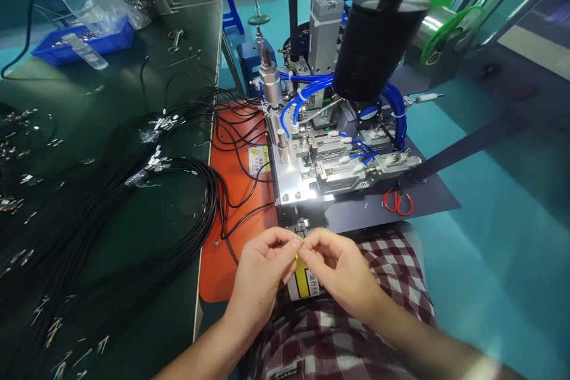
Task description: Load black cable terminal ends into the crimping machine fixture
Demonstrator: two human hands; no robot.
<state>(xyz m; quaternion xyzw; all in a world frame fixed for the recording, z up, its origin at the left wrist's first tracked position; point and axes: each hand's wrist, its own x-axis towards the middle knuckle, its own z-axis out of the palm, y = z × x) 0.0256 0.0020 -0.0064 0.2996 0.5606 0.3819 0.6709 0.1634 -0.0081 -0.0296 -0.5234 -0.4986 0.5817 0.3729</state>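
My left hand and my right hand meet fingertip to fingertip at the front of the machine. Both are closed in a pinch. Whatever lies between the fingertips is too small and too covered to make out; a speck of yellow shows there. Just beyond the fingers sits a small metal fixture at the machine's front edge. Below them is a yellow and white label, partly covered by my hands. Black cables run over the orange board left of my hands, into the machine's side.
Coiled black cables with metal-tipped ends lie on the dark table at left. A blue tray stands farther back. Red-handled scissors rest on the grey plate at right. A black cylindrical duct hangs over the machine, near a wire spool.
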